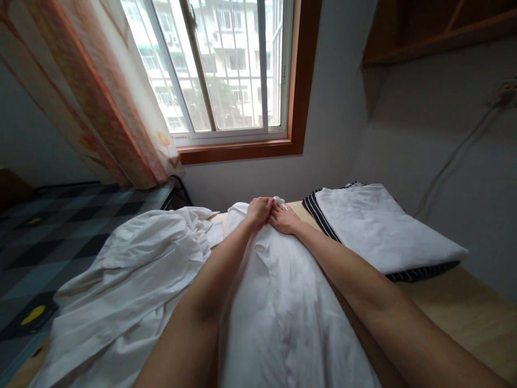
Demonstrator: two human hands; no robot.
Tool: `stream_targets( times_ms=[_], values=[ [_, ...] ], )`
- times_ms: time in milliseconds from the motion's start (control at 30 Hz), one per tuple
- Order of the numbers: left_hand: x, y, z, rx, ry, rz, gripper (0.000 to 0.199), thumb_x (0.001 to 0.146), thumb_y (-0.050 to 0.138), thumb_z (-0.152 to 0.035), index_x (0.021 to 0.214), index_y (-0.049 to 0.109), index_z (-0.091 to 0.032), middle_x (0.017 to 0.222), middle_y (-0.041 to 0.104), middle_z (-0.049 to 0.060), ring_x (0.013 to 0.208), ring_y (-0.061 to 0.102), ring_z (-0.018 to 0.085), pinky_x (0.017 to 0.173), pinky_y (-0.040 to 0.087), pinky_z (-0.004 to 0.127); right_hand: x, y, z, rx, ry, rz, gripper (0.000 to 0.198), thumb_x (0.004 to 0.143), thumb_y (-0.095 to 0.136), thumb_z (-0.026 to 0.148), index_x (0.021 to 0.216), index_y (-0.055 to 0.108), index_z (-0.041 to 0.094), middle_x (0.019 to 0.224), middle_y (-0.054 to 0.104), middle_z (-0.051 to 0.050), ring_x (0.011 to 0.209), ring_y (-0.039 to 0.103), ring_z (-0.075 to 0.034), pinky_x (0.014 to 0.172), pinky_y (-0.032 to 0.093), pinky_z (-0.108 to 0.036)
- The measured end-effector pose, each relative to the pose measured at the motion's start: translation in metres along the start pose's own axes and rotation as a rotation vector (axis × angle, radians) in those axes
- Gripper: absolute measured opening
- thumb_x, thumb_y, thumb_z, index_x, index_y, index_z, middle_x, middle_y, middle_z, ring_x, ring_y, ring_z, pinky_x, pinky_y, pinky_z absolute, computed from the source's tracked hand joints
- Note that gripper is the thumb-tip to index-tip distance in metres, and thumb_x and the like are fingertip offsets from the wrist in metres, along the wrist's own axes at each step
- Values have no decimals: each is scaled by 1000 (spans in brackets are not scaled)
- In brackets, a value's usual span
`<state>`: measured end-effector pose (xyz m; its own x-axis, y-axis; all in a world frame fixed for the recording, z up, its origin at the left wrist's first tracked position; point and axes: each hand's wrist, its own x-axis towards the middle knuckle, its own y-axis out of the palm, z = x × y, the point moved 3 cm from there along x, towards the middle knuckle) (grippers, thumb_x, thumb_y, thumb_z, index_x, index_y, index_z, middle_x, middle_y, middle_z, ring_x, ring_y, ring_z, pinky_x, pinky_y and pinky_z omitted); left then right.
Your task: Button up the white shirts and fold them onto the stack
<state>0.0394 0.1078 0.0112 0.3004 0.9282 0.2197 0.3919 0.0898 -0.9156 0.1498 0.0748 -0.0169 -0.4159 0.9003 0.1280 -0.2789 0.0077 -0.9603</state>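
Head cam: hands (pixel 259 209) (pixel 284 218) on wht cloth (pixel 283 291); btm cropped.

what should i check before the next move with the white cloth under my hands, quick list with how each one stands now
1. Both hands on the middle white cloth: ok, left hand and right hand meet at its far end.
2. Cloth lies smooth: not ok, creases run along it.
3. Grip firm: cannot tell, the fingertips are too small and partly hidden.
4. Apart from the folded white cloth and striped fabric on the right: ok, wooden surface shows between.
5. Apart from the crumpled white garment all along: cannot tell, the left forearm covers much of the gap.
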Motion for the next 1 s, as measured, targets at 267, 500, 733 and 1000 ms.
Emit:
stream_targets(
  times_ms=[267, 500, 733, 1000],
  values=[
    [-36, 19, 3, 279, 253, 291, 64, 98, 19, -56, 152, 27, -22, 160, 17, 7, 149, 7, 26, 116, 5, 58, -71, -2, 4, 14, -35, 13, 63, 97, 34, 45, 147, 36, 7, 154, 30, -19, 145, 25, -29, 117, 20, -50],
    [-37, 13, -6, 350, 259, 260, 60, 98, 21, -55, 150, 30, -27, 159, 24, 6, 148, 14, 27, 116, 5, 58, -221, -25, 65, 112, -471, 238, 81, 93, 36, 62, 153, 20, 10, 158, 20, -16, 147, 15, -28, 120, 11, -48],
    [-46, 3, -24, 464, 264, 149, 56, 95, 34, -57, 139, 48, -27, 148, 45, 9, 139, 31, 31, 114, 9, 59, -341, -17, 105, 147, -785, 127, 61, 98, 45, 36, 153, 21, 23, 149, 40, -8, 139, 37, -25, 115, 32, -46],
    [-90, -55, -16, 342, 126, -10, 58, 98, 29, -54, 147, 37, -24, 153, 37, 9, 140, 33, 28, 112, 23, 47, -352, -40, 95, 420, -739, 194, 67, 95, 44, 51, 152, 26, 21, 149, 43, -12, 139, 38, -23, 114, 34, -41]
  ],
)
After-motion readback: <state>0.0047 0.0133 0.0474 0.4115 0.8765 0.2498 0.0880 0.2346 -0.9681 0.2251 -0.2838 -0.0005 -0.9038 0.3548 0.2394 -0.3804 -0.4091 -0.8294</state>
